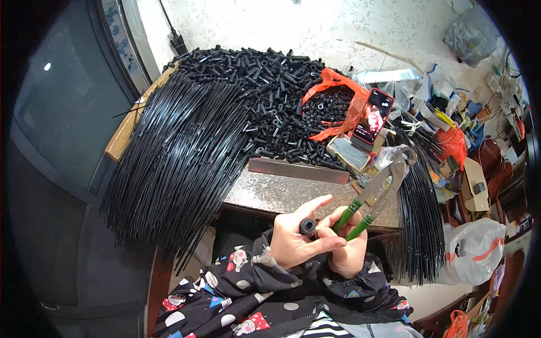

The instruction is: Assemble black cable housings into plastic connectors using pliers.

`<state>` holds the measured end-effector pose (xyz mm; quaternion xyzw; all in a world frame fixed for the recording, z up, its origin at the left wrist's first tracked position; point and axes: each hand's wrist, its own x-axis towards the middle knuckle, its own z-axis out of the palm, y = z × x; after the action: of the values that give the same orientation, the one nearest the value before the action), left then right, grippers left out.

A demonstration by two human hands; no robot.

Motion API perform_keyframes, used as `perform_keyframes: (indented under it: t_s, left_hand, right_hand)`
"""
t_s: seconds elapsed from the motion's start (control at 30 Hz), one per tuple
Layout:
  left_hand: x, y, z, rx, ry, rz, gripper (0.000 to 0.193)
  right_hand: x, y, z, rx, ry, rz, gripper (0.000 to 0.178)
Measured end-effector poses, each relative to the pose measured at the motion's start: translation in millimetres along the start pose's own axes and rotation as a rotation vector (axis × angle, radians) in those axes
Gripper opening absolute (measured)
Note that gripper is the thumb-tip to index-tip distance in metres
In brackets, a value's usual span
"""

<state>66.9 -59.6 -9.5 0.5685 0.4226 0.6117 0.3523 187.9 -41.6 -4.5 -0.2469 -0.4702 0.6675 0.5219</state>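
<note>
Black tube piece (307, 226) pinched in left hand (296, 242), right hand (349, 253) gripping green-handled pliers (376, 194)

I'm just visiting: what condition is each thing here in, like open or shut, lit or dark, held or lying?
Pliers: held in the right hand, jaws slightly open, empty.
Small black tube piece: pinched in the left hand.
Phone: propped up, screen lit.
Orange bag: open, black pieces inside.
Long black rods: lying fanned over the table edge.
White bag: hanging, bulging.

Lit phone screen (373, 115) beside orange bag (338, 98)
</note>
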Motion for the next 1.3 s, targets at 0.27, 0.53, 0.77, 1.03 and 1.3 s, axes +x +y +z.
perform_keyframes:
  t_s: [0.27, 0.53, 0.77, 1.03, 1.3]
  left_hand:
    - [-1, -5, 3, 0.038, 0.092, 0.039, 0.079]
    - [-3, -7, 2, 0.022, 0.007, 0.057, 0.077]
    - [0, 7, -19, -0.137, -0.34, -0.045, 0.067]
    - [11, 9, -60, -0.279, -0.043, -0.02, 0.081]
    - [12, 18, -51, 0.039, -0.019, 0.007, 0.043]
  right_hand:
    - [-1, 1, 9, -0.139, 0.082, -0.171, 0.017]
    - [-1, 3, 0, -0.843, -0.032, -0.789, 0.031]
    - [7, 8, -2, -0.259, 0.024, -0.265, 0.039]
    - [-14, -45, -33, -0.811, -0.512, 0.351, 0.017]
    - [-11, -42, -34, -0.32, -0.688, 0.628, 0.047]
